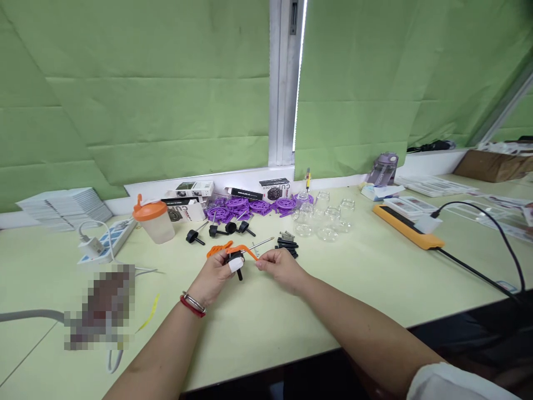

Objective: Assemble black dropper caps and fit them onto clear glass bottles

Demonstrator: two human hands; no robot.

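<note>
My left hand (pixel 216 273) is closed around a small black part with an orange plastic piece (pixel 230 250) fitted on it; one finger wears a white wrap. A thin metal rod (pixel 260 243) sticks out to the right from that part. My right hand (pixel 280 265) is pinched shut close to the orange piece's right end, on something too small to name. Just beyond the hands lie black knobs with metal pins (pixel 220 229), a small pile of black parts with springs (pixel 287 243), purple plastic discs (pixel 250 206) and several clear glass jars (pixel 328 218).
A cup with an orange lid (pixel 153 221) stands at the left by a power strip (pixel 109 241). Small boxes (pixel 233 193) line the window sill. An orange-edged tool with a black cable (pixel 410 229) lies at the right, a purple bottle (pixel 383 168) behind it. Booklets (pixel 66 204) are stacked far left.
</note>
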